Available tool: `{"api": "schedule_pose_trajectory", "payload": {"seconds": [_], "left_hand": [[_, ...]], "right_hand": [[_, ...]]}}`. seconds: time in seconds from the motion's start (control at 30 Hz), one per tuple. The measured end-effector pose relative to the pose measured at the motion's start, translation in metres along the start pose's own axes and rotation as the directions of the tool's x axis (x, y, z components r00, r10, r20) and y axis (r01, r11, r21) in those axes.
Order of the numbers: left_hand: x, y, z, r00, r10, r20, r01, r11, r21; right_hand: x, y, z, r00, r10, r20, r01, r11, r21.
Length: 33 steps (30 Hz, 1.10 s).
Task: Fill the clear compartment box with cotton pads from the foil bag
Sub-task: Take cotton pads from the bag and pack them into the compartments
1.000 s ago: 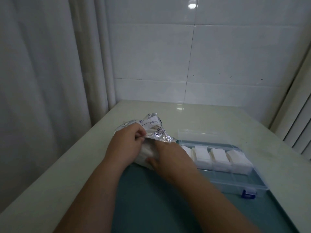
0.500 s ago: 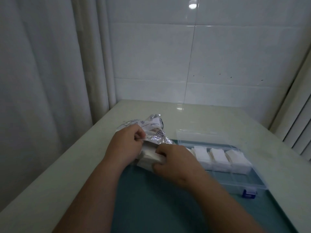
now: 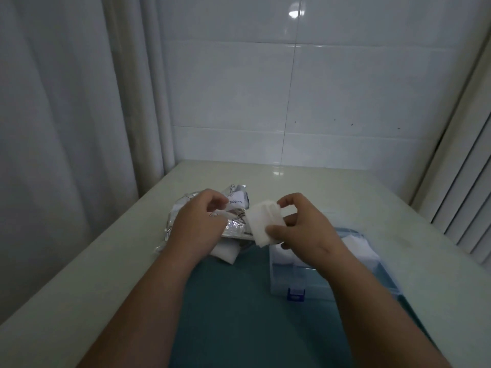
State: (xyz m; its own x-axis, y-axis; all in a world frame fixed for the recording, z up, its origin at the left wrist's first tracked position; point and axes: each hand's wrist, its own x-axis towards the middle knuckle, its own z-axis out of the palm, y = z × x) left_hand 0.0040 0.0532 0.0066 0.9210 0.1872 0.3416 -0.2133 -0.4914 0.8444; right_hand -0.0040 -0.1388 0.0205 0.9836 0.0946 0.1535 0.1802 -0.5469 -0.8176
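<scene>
One stack of cotton pads (image 3: 263,221), long axis roughly near-to-far above the worktop (image 3: 292,181), was pinched by the right hand (image 3: 300,232); the left hand (image 3: 196,221) gripped the foil bag (image 3: 235,225).

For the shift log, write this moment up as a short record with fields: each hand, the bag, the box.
left hand: grips the foil bag at its open end
right hand: pinches a stack of cotton pads, held up between bag and box
foil bag: lies on the table, loose pads showing at its near end
box: clear, blue latch in front, stored pads in far compartments, partly hidden by the right arm
underlay: teal mat
</scene>
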Motion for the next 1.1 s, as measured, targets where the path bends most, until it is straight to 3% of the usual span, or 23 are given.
{"api": "schedule_pose_trajectory", "payload": {"seconds": [0.07, 0.13, 0.3, 0.47, 0.73, 0.93, 1.1], "left_hand": [[-0.001, 0.013, 0.004, 0.997, -0.081, 0.001, 0.079, 0.971, -0.225], [-0.001, 0.026, 0.009, 0.990, -0.124, 0.062, 0.138, 0.931, -0.338], [-0.001, 0.042, 0.029, 0.951, -0.133, 0.279, 0.216, 0.932, -0.290], [0.000, 0.032, 0.048, 0.856, -0.085, 0.510, 0.262, 0.922, -0.285], [-0.013, 0.029, 0.056, 0.935, -0.072, 0.346, 0.211, 0.900, -0.381], [-0.017, 0.029, 0.049, 0.939, -0.060, 0.338, 0.123, 0.978, -0.169], [-0.013, 0.025, 0.044, 0.935, -0.113, 0.337, 0.179, 0.968, -0.174]], "right_hand": [[0.002, -0.003, -0.010, 0.999, 0.009, -0.035, -0.006, 0.996, 0.085], [0.003, -0.005, -0.019, 0.998, 0.007, -0.059, 0.003, 0.988, 0.157], [0.005, 0.002, -0.031, 0.996, 0.018, -0.085, -0.005, 0.989, 0.147], [0.000, 0.019, -0.037, 0.995, 0.056, -0.086, -0.041, 0.985, 0.165], [-0.004, 0.034, -0.032, 0.998, 0.044, -0.040, -0.038, 0.991, 0.129], [-0.009, 0.029, -0.030, 0.999, -0.044, -0.006, 0.044, 0.997, 0.058], [-0.010, 0.028, -0.026, 1.000, -0.026, 0.008, 0.026, 1.000, -0.018]]}}
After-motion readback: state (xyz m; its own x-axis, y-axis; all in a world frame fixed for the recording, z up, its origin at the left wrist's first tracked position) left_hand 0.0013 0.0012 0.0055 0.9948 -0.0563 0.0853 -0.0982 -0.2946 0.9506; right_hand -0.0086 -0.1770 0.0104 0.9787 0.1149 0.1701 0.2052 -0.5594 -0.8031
